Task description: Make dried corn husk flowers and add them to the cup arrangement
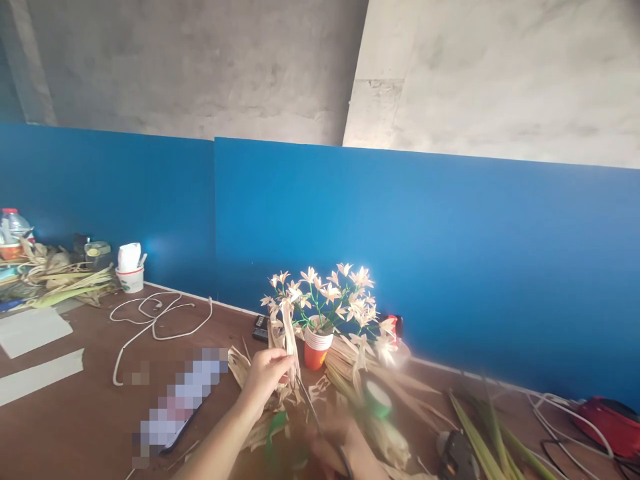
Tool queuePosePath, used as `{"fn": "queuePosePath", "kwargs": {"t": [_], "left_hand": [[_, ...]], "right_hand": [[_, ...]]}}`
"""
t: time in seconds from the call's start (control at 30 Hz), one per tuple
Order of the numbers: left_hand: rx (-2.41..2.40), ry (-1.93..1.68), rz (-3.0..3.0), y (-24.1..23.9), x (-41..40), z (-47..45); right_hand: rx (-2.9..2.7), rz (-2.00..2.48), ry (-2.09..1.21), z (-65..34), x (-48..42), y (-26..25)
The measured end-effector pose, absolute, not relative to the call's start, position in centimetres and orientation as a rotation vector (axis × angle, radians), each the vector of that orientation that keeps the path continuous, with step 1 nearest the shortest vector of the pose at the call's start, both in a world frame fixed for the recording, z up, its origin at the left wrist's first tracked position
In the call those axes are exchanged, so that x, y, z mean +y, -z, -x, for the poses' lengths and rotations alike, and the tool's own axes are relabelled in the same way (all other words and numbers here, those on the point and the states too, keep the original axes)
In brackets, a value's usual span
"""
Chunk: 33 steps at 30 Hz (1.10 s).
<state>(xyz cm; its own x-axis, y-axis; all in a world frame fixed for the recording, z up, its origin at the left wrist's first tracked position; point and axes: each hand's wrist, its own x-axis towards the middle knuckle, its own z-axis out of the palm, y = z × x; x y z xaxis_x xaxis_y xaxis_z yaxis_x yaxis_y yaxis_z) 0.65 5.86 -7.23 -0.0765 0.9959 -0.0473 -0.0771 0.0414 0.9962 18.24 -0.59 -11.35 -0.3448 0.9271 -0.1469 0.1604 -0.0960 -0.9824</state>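
Note:
A pale dried corn husk strip [289, 330] stands upright in my left hand [267, 375], pinched between thumb and fingers. My right hand [345, 441], smeared by motion, is closed around a pair of scissors [311, 405]. Their blades point up toward the lower part of the husk, though I cannot tell whether they touch it. Just behind, a stack of red and white paper cups [318, 353] holds husk flowers [330, 292] on green stems. To the right of the scissors is a roll of green tape [376, 399], with loose husks [345, 353] around it.
A phone [183, 403] lies left of my arm, near a white cable [153, 323]. Paper sheets [35, 332], a husk pile [75, 283] and a white cup [131, 279] occupy the left side. Green leaves [483, 433] and a red pouch [607, 425] are at right. A blue partition [425, 253] borders the table.

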Motion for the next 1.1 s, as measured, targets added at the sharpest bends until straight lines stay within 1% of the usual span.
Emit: {"fn": "queuePosePath", "kwargs": {"t": [0.33, 0.7, 1.1], "left_hand": [[1.187, -1.175, -1.144, 7.8, 5.9, -0.6], [1.251, -1.082, -1.251, 7.7, 6.0, -0.4], [1.218, -0.989, -1.264, 8.5, 6.4, -0.6]], "right_hand": [[-1.542, 1.243, -1.522, -18.5, -0.1, 12.1], [-1.423, 1.373, -1.531, -18.6, 0.2, 14.6], [-1.415, 1.341, -1.527, -18.5, 0.2, 15.2]]}}
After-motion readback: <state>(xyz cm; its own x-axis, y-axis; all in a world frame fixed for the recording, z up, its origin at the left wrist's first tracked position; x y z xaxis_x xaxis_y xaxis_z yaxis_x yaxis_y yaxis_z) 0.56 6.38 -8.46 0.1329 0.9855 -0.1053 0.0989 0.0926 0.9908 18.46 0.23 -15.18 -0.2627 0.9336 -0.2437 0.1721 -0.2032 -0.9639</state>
